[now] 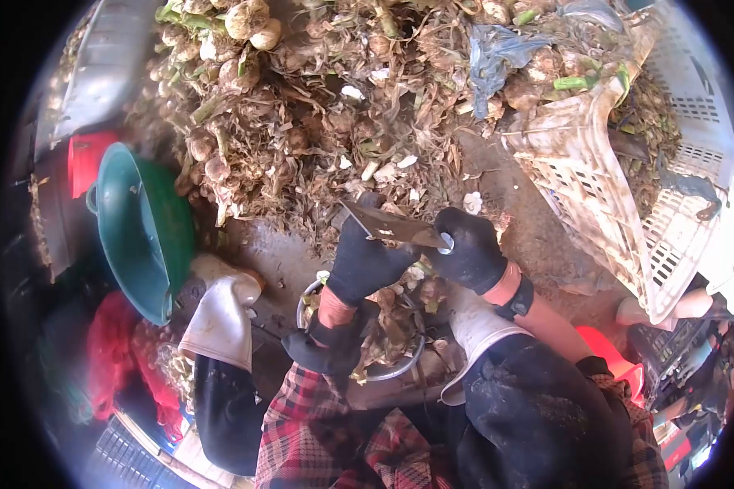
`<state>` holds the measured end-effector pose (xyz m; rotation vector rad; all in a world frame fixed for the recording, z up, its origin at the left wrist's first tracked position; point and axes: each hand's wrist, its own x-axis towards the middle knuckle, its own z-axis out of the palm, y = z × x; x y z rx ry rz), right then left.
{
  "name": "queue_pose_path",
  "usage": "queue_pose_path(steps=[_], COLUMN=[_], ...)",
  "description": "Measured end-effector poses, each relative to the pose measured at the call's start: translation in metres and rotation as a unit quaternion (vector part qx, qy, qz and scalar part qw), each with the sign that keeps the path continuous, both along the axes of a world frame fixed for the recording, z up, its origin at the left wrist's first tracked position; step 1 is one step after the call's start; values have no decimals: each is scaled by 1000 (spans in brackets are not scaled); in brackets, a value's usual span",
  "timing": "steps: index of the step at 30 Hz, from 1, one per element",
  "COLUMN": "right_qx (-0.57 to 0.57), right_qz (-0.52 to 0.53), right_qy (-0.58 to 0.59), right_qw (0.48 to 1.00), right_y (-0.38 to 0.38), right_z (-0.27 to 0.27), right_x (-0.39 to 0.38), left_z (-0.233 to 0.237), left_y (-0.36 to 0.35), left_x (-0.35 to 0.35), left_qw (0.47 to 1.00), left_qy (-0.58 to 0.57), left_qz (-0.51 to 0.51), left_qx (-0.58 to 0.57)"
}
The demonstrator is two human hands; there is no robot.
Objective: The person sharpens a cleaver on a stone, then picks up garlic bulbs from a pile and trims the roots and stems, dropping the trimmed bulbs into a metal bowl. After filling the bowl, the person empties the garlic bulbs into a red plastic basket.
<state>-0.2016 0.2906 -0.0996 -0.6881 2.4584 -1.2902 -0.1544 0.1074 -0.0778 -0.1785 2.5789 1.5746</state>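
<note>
My right hand (469, 251), in a black glove, is closed around the handle of a knife with a broad metal blade (395, 228). The blade points left, across the top of my left hand (367, 262). That hand is also black-gloved, with its fingers curled; whatever they hold is hidden behind the blade and glove. Below both hands, between my knees, sits a metal basin (400, 373) holding dry, leafy trimmings (386, 330). Just beyond the hands lies a large heap of garlic bulbs (240, 73) with dry stalks and husks.
A green plastic basin (143, 232) leans at the left, near a red container (90, 163) and red netting (114, 359). On the right, a dirty white plastic crate (583, 175) lies tilted. White scraps (473, 202) dot the floor. Part of a red plastic object (616, 359) shows behind my right arm.
</note>
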Motion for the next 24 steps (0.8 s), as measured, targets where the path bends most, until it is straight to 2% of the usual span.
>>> queue_pose_path(steps=[2,3,4,5,6,7,8,10,11,13,14,16,17,18,19,20,21,22,24], right_qx=[-7,50,107,142,107,59,12,-51,-52,-65,-80,-53,-4,48,51,67,65,62,62], right_qz=[-1,-16,-34,-63,-92,-115,-139,-129,-116,-112,-108,-77,-78,-79,-66,-90,-102,-117,-112], right_qy=[6,5,6,-5,-32,-50,-64,-76,-51,-35,-20,26,-11,-50,-12,-32,-41,-49,-58], right_qw=[1000,999,994,988,990,990,988,987,991,991,991,995,997,994,996,993,992,990,990], right_y=[2,8,10,15,21,18,15,0,-6,-10,-12,-6,-3,2,13,17,20,25,30], right_z=[-13,-34,-38,-38,-38,-32,-26,-13,-2,-1,-2,-15,-27,-46,-72,-64,-61,-59,-58], right_x=[3,4,-1,-2,-2,-1,-2,-1,-3,-3,-2,1,4,10,16,18,19,22,24], left_z=[-3,-1,3,7,8,3,-2,-2,0,2,-12,-52,-17,-56,-36,-6,16,26,45], left_y=[-1,1,3,4,4,-5,-9,-3,4,15,12,5,2,-5,0,4,-7,-15,-26], left_x=[1,-2,-1,2,6,9,12,11,10,10,18,46,37,83,75,52,35,41,57], left_qw=[991,997,996,986,955,936,895,841,841,783,782,634,597,764,799,829,897,988,965], left_qy=[107,75,76,13,-52,-79,-91,-52,-52,-48,-49,47,-115,2,-59,-116,-83,-14,-143], left_qz=[-28,10,12,98,183,218,250,262,262,300,304,140,293,216,214,211,48,-62,-220], left_qx=[-70,34,33,132,228,266,358,470,471,542,541,759,738,608,559,505,431,143,22])
